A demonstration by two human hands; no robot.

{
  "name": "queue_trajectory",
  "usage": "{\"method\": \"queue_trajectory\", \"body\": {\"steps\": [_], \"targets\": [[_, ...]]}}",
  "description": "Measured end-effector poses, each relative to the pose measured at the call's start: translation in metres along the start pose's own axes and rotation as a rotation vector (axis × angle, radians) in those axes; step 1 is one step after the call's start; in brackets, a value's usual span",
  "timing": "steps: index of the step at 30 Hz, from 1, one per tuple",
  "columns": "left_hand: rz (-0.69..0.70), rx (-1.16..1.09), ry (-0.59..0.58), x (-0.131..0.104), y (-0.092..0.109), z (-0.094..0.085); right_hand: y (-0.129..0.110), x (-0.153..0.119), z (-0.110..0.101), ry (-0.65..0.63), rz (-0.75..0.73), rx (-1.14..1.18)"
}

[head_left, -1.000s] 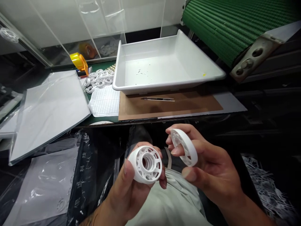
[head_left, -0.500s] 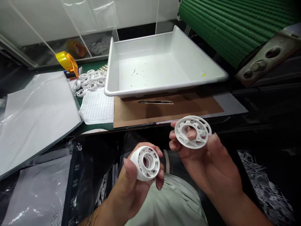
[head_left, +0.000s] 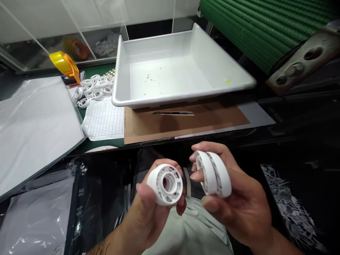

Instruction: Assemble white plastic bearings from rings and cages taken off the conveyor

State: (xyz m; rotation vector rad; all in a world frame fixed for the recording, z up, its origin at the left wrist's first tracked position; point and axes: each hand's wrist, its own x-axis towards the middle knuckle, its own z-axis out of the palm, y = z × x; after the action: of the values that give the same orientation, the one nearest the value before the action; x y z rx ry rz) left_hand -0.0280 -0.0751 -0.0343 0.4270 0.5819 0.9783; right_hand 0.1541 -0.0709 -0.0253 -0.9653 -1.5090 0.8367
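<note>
My left hand (head_left: 148,205) is wrapped round a white, rounded plastic ring part (head_left: 156,176), its open-work face and round centre hole turned up toward me. Close by on the right, my right hand (head_left: 239,198) grips a pair of white plastic rings (head_left: 222,173) tilted on edge, side by side with a narrow gap between them. One fingertip pokes through their middle. A small gap separates the parts in the two hands. Several similar white rings (head_left: 97,94) lie heaped on the green bench at the back left.
A white tray (head_left: 183,97) with small scraps stands on the bench, in front of it a slim pen-like tool (head_left: 174,113) on brown cardboard (head_left: 143,129). Yellow tape (head_left: 63,63), plastic-covered sheets (head_left: 37,117) and a grid sheet (head_left: 106,118) lie left. A green roller (head_left: 260,32) overhangs the right; white scraps (head_left: 292,209) lie below.
My right hand has turned its rings from face-up to on edge and brought them lower, nearer the left hand. The left hand's part has barely moved. The view has shifted slightly.
</note>
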Motion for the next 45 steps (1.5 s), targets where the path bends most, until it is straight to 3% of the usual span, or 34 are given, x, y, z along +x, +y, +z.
{"method": "queue_trajectory", "body": {"steps": [4,8,10,13,15,18,26,34,40,42,45], "targets": [[0.019,0.069,-0.003,0.001,-0.001,-0.006,-0.003,0.005,0.004,-0.144,-0.125,-0.123],[0.072,0.275,0.001,0.003,-0.004,-0.009,0.003,0.007,0.012,-0.301,-0.213,-0.183],[0.052,0.261,0.059,0.005,-0.004,-0.008,0.009,0.006,0.016,-0.240,-0.137,-0.044],[-0.007,0.094,0.201,0.006,-0.002,-0.002,0.021,0.003,0.016,0.004,0.121,0.332],[-0.041,0.016,0.233,0.008,0.001,0.003,0.026,0.003,0.015,0.135,0.242,0.555],[-0.069,-0.079,0.228,0.008,0.007,0.007,0.029,0.005,0.013,0.155,0.314,0.726],[-0.061,-0.183,0.182,0.007,0.008,0.005,0.026,0.003,0.005,0.069,0.243,0.508],[-0.071,-0.143,0.171,0.005,0.012,0.010,0.013,0.004,-0.001,-0.007,0.168,0.309],[0.069,0.111,0.133,0.006,0.001,0.002,0.009,0.009,0.006,-0.251,0.017,0.105],[0.082,0.124,0.158,0.007,-0.001,0.000,0.013,0.009,0.007,-0.189,0.068,0.186],[0.058,0.029,0.196,0.010,-0.001,0.000,0.019,0.011,0.004,0.023,0.224,0.424]]}}
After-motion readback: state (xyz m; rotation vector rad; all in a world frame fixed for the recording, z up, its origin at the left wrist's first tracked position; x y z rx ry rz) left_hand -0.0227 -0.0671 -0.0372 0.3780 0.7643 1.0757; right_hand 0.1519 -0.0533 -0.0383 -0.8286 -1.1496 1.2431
